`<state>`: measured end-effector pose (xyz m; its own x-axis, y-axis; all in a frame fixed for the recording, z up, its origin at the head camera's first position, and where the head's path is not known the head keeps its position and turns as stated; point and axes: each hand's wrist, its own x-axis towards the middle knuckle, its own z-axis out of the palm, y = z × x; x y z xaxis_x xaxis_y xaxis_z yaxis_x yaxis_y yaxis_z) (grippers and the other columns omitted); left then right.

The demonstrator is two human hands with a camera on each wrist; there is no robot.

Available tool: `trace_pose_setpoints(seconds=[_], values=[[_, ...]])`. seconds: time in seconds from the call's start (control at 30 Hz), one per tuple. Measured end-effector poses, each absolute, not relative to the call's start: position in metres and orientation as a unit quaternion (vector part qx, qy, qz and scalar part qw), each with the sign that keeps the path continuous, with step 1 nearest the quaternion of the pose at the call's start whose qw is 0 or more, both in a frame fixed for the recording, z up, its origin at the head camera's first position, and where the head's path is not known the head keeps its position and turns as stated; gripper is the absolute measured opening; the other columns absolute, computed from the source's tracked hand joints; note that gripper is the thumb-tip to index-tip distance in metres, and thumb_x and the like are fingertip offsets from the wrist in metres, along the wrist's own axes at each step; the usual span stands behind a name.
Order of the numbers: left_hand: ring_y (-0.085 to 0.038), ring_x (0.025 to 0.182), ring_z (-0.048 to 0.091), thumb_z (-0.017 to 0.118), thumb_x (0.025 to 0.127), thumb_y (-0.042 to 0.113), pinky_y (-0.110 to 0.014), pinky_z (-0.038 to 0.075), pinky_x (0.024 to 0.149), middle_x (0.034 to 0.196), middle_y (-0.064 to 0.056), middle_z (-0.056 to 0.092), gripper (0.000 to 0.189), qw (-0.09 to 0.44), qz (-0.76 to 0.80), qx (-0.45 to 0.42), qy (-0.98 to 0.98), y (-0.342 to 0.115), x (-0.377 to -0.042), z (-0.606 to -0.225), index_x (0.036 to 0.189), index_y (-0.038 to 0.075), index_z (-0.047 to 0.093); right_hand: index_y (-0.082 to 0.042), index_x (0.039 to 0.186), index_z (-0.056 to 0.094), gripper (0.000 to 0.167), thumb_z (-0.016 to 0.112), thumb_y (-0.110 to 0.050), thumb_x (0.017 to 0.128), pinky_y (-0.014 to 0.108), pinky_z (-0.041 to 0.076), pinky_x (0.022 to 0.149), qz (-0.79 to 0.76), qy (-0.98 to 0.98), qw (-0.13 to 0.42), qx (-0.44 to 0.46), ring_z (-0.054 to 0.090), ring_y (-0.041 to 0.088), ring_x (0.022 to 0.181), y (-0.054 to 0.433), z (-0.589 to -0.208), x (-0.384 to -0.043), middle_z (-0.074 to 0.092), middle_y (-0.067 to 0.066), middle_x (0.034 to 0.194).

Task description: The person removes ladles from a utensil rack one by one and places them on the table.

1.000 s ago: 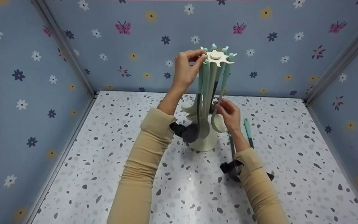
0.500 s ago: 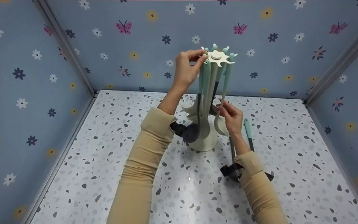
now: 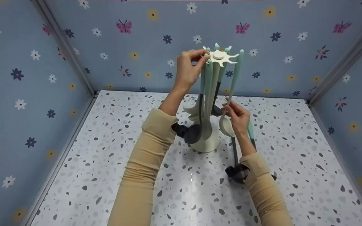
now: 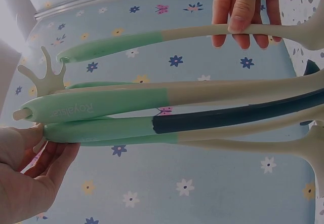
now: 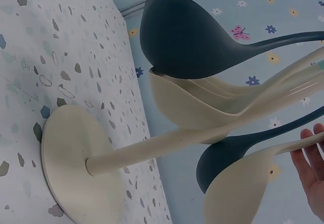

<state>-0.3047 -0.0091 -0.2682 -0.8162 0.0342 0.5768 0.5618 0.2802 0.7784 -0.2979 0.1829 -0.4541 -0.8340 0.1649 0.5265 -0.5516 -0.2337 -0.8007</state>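
A cream utensil stand (image 3: 217, 56) with a pronged top stands upright, hung with several mint-handled utensils. My left hand (image 3: 187, 69) pinches the rim of that top at a prong, its fingertips against the end of a hanging handle. My right hand (image 3: 240, 121) holds a cream ladle (image 3: 226, 126) by its shaft, thumb on one side and fingers on the other. In the left wrist view the ladle's mint handle (image 4: 111, 45) ends right at a prong's tip. The right wrist view shows dark and cream ladle heads around the stand's pole (image 5: 136, 153), above its round base (image 5: 71, 158).
On the speckled table (image 3: 112, 175), right of the stand, lie two dark utensils: a mint handle (image 3: 251, 130) shows behind my right wrist, and a dark shaft (image 3: 234, 150) runs under my forearm. Flowered panels (image 3: 149, 28) close off the back and both sides.
My right hand has moved right with the ladle, whose handle top has come out from the prongs to just outside them. My left hand has stayed on the stand's top.
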Motion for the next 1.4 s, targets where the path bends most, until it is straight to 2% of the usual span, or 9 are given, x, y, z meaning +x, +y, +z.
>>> trace_pose_setpoints(seconds=[0.03, 0.2, 0.4, 0.57, 0.73, 0.93, 1.2, 1.4], values=[[-0.014, 0.078, 0.057, 0.06, 0.085, 0.014, -0.023, 0.049, 0.066, 0.089, -0.009, 0.064, 0.019, 0.234, -0.566, -0.196, -0.766, -0.009, -0.305, -0.268, 0.096, 0.0, 0.068, 0.006, 0.104, 0.062, 0.025, 0.063, -0.001, 0.08, 0.027, 0.051, 0.065, 0.773, -0.568, 0.226, 0.171, 0.064, 0.025, 0.074, 0.185, -0.457, -0.3, 0.066, 0.016, 0.085], [-0.014, 0.077, 0.057, 0.06, 0.084, 0.013, -0.023, 0.049, 0.065, 0.088, -0.009, 0.064, 0.019, 0.232, -0.57, -0.196, -0.764, -0.01, -0.304, -0.268, 0.097, 0.0, 0.067, 0.01, 0.105, 0.06, 0.025, 0.06, 0.001, 0.082, 0.028, 0.052, 0.065, 0.745, -0.603, 0.243, 0.147, 0.064, 0.023, 0.073, 0.19, -0.449, -0.295, 0.065, 0.017, 0.086], [-0.014, 0.078, 0.056, 0.06, 0.084, 0.013, -0.021, 0.048, 0.065, 0.089, -0.009, 0.063, 0.019, 0.228, -0.571, -0.192, -0.765, -0.01, -0.304, -0.267, 0.096, 0.0, 0.067, 0.004, 0.105, 0.063, 0.025, 0.062, 0.0, 0.081, 0.027, 0.051, 0.065, 0.742, -0.605, 0.247, 0.147, 0.064, 0.021, 0.073, 0.216, -0.469, -0.314, 0.066, 0.016, 0.087], [-0.014, 0.078, 0.056, 0.06, 0.084, 0.013, -0.022, 0.049, 0.067, 0.089, -0.009, 0.063, 0.019, 0.225, -0.574, -0.189, -0.764, -0.01, -0.304, -0.267, 0.096, 0.001, 0.068, 0.004, 0.105, 0.063, 0.025, 0.063, -0.002, 0.08, 0.028, 0.051, 0.065, 0.721, -0.633, 0.264, 0.103, 0.064, 0.022, 0.073, 0.236, -0.478, -0.322, 0.065, 0.017, 0.086], [-0.014, 0.078, 0.056, 0.061, 0.084, 0.013, -0.023, 0.049, 0.067, 0.089, -0.009, 0.063, 0.019, 0.224, -0.574, -0.188, -0.765, -0.01, -0.305, -0.267, 0.097, 0.001, 0.067, 0.0, 0.103, 0.065, 0.026, 0.066, -0.009, 0.079, 0.024, 0.051, 0.061, 0.677, -0.671, 0.293, 0.073, 0.064, 0.017, 0.069, 0.255, -0.48, -0.324, 0.067, 0.012, 0.084], [-0.014, 0.079, 0.057, 0.06, 0.085, 0.014, -0.02, 0.049, 0.065, 0.089, -0.009, 0.063, 0.019, 0.231, -0.571, -0.195, -0.764, -0.009, -0.305, -0.269, 0.096, 0.0, 0.067, 0.003, 0.106, 0.063, 0.028, 0.066, -0.005, 0.079, 0.019, 0.05, 0.06, 0.679, -0.681, 0.274, 0.022, 0.063, 0.011, 0.067, 0.273, -0.469, -0.311, 0.067, 0.01, 0.085], [-0.014, 0.079, 0.057, 0.06, 0.085, 0.013, -0.023, 0.049, 0.066, 0.09, -0.01, 0.063, 0.019, 0.233, -0.571, -0.196, -0.762, -0.009, -0.305, -0.269, 0.096, 0.0, 0.067, -0.001, 0.107, 0.064, 0.028, 0.065, -0.005, 0.079, 0.021, 0.051, 0.06, 0.66, -0.707, 0.253, -0.014, 0.063, 0.012, 0.068, 0.302, -0.472, -0.304, 0.066, 0.01, 0.085], [-0.014, 0.078, 0.057, 0.06, 0.085, 0.013, -0.021, 0.049, 0.064, 0.089, -0.01, 0.063, 0.019, 0.234, -0.571, -0.2, -0.761, -0.009, -0.306, -0.268, 0.095, 0.0, 0.068, -0.007, 0.107, 0.065, 0.028, 0.065, -0.015, 0.081, 0.016, 0.049, 0.06, 0.579, -0.77, 0.261, -0.063, 0.062, 0.006, 0.069, 0.323, -0.484, -0.303, 0.067, 0.007, 0.087]])
